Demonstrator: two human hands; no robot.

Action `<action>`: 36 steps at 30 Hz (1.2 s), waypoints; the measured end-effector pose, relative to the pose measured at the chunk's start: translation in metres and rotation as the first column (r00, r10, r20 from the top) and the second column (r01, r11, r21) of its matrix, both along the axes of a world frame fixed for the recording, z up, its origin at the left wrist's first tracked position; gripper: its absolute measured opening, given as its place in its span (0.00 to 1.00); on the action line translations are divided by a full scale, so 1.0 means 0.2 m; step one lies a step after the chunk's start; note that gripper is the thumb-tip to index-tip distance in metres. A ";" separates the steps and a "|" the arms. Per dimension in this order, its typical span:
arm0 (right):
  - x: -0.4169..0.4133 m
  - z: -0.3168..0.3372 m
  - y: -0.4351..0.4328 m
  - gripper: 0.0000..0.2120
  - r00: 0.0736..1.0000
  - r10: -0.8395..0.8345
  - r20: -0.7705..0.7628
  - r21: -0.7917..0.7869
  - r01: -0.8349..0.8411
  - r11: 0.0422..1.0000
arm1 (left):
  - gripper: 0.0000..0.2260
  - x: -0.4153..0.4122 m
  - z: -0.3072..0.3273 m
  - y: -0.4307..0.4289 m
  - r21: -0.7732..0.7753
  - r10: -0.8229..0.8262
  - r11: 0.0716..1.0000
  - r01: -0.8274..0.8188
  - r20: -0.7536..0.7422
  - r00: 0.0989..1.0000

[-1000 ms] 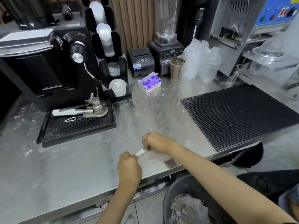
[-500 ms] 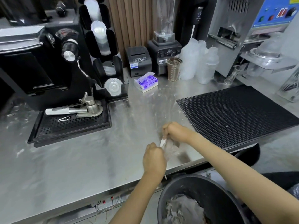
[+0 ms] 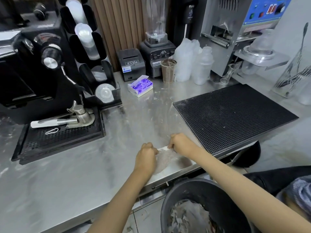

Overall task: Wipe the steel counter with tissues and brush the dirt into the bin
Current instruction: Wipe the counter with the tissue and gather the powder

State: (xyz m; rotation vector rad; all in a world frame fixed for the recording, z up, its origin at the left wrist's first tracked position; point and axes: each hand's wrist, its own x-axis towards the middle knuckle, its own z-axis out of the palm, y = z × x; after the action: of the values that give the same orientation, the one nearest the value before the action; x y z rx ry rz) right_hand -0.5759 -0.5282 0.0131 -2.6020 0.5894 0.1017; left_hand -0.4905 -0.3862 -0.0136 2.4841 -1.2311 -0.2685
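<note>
Both hands press a dirty, greyish tissue (image 3: 165,159) flat on the steel counter (image 3: 127,128) near its front edge. My left hand (image 3: 146,156) grips the tissue's left end, and my right hand (image 3: 180,145) grips its right end, where a white edge shows. Below the counter edge stands a black bin (image 3: 183,190) holding used tissues (image 3: 186,216). A purple tissue pack (image 3: 140,86) lies further back on the counter.
A black drip tray with a metal tamper (image 3: 57,132) lies to the left, under the coffee machine (image 3: 33,68). A black rubber mat (image 3: 232,115) covers the right side. A blender (image 3: 156,52), printer (image 3: 130,63), cups and plastic bottles (image 3: 190,63) line the back.
Both hands and the tissue have slid to the right along the front edge, toward the bin. The hands now hold the tissue stretched wider between them.
</note>
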 end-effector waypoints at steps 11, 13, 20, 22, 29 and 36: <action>-0.02 0.00 -0.04 0.12 0.977 -0.211 0.042 0.004 0.211 0.978 | 0.09 0.03 0.05 -0.13 -0.064 0.005 0.998 -0.011 -0.105 0.994; -0.08 -0.04 -0.01 0.10 0.975 -0.220 0.025 0.002 0.220 0.975 | 0.09 0.01 0.02 -0.11 -0.034 -0.006 0.999 0.003 -0.095 0.995; -0.14 0.02 -0.07 0.08 0.949 -0.298 0.105 -0.076 0.306 0.949 | 0.12 0.01 0.08 -0.21 -0.103 -0.117 0.988 0.113 -0.035 0.993; -0.15 0.03 -0.05 0.09 0.939 -0.335 0.073 -0.113 0.342 0.933 | 0.12 -0.01 0.09 -0.24 -0.079 -0.132 0.989 0.126 -0.067 0.989; -0.17 -0.07 0.11 0.13 0.963 -0.268 0.041 -0.042 0.269 0.962 | 0.13 0.05 0.08 -0.10 -0.045 -0.186 0.982 0.185 -0.020 0.982; 0.05 0.13 0.13 0.11 0.984 0.017 0.177 0.053 -0.026 0.998 | 0.16 0.08 0.21 0.14 -0.099 0.080 0.992 -0.074 0.052 0.995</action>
State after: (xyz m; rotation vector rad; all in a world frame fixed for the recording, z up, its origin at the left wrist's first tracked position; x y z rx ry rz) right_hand -0.5667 -0.5017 0.0387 -2.5309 0.4878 -0.1044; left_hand -0.4737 -0.3574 0.0287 2.4635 -1.1385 -0.1172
